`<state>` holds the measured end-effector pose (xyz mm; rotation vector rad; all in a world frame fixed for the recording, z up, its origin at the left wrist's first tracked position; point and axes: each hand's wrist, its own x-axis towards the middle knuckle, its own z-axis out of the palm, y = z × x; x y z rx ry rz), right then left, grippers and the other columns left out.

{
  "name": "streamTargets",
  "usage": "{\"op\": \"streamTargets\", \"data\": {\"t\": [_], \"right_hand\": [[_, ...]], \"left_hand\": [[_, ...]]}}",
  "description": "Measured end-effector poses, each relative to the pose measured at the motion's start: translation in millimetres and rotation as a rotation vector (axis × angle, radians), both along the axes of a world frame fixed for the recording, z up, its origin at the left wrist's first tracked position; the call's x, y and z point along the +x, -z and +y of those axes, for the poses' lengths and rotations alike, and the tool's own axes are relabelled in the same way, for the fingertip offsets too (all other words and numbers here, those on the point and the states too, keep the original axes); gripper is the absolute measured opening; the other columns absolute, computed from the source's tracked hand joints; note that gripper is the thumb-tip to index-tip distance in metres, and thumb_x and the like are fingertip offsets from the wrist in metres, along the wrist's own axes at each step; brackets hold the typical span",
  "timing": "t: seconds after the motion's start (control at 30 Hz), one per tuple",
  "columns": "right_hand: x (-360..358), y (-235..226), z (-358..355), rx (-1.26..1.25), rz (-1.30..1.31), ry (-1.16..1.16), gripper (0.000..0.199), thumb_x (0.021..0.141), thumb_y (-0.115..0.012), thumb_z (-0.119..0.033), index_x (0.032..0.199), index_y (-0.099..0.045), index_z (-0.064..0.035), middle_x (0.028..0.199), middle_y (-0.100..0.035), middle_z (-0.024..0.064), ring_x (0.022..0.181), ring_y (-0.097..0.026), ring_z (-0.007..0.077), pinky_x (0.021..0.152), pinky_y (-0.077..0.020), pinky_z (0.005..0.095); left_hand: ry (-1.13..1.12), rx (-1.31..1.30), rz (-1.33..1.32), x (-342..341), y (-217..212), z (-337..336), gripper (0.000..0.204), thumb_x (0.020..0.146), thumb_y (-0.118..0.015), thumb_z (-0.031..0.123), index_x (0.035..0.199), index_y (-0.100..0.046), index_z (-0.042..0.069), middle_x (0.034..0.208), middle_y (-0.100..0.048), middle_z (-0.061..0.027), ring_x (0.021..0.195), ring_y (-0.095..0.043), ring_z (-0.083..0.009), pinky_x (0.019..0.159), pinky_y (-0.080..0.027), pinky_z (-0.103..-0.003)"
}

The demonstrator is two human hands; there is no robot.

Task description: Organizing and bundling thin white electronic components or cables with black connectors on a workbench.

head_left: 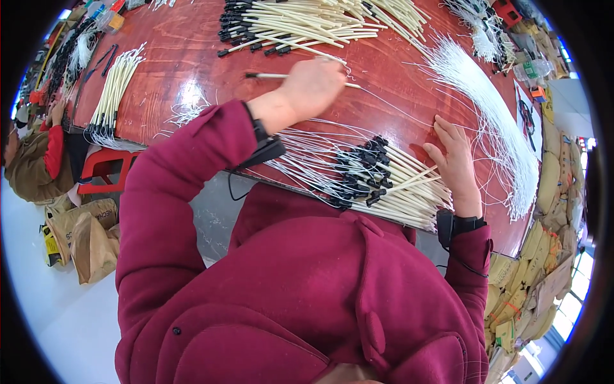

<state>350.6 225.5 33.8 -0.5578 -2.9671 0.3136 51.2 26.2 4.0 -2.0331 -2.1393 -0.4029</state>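
My left hand point(314, 86) is closed around a cream-coloured thin stick point(268, 75) with a black cap at its left end. The stick's other end pokes out past my fingers. From there a thin white string point(393, 105) runs right toward my right hand point(455, 153). That hand is open over the table, thumb and fingers apart, its fingertips near the string's far end; whether they touch it I cannot tell. Just left of my right wrist lies a pile of capped sticks point(409, 185) with white strings point(300, 153) trailing left from their black ends.
A large heap of capped sticks point(300, 25) lies at the far side of the red-brown table point(173, 70). A thick bundle of white strings point(492, 115) fans out on the right. Another stick bundle point(115, 89) lies left, near a red stool point(102, 169). A co-worker point(41, 160) sits at far left.
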Motion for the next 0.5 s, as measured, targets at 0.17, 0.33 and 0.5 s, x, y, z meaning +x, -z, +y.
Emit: {"op": "streamTargets", "data": {"t": [0.17,0.33,0.5], "right_hand": [[-12.7,1.2,-9.4,-0.047,0.0,-0.065,0.059,0.089,-0.071,-0.029,0.135,-0.057,0.0049,0.144,-0.055,0.0163,0.126,-0.052,0.0354,0.109,-0.0393,0.0444],[-10.8,9.4,-5.6,-0.028,0.159,-0.148,0.061,0.089,-0.07,-0.026,0.14,-0.052,0.0037,0.145,-0.052,0.0186,0.129,-0.05,0.0387,0.111,-0.0382,0.0436],[4.7,14.4,21.9,-0.084,0.274,0.044,0.056,0.091,-0.07,-0.023,0.14,-0.054,-0.0016,0.142,-0.055,0.0191,0.127,-0.053,0.0373,0.11,-0.0395,0.0426]], "left_hand": [[0.252,-0.047,-0.011,70.0,-7.6,73.6,0.01,0.08,-0.063,0.014,0.08,-0.072,0.009,0.086,-0.068,-0.0074,0.086,-0.07,-0.0263,0.072,-0.059,-0.04],[0.293,-0.017,-0.052,97.7,-9.3,83.1,0.011,0.08,-0.064,0.016,0.083,-0.072,0.008,0.087,-0.068,-0.0072,0.086,-0.069,-0.0259,0.068,-0.058,-0.041],[-0.019,0.126,-0.059,48.7,-42.4,25.9,0.022,0.085,-0.07,0.023,0.097,-0.064,0.006,0.101,-0.064,-0.0107,0.092,-0.066,-0.0297,0.074,-0.054,-0.042]]}}
